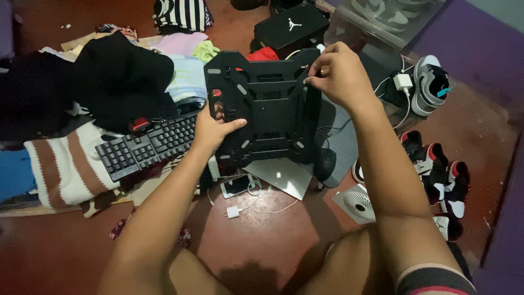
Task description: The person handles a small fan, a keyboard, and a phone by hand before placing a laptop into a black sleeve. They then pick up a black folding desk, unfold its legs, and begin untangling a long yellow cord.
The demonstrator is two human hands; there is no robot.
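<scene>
Black frame [267, 109], black keyboard [147, 146], brown-and-cream striped cloth [63, 169].

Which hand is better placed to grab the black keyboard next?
Probably the left hand: it grips the black slotted plastic frame right beside the black keyboard. The right hand pinches the frame's far upper corner.

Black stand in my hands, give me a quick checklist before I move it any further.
1. Left hand grips the stand at its left edge: ok.
2. Right hand pinches the top right corner: ok.
3. Stand lifted off the floor: ok.
4. Floor below free of things: not ok; keyboard, phone, charger and mouse lie there.
5. Cables away from the stand: cannot tell.
6. Stand's parts locked: cannot tell.
</scene>
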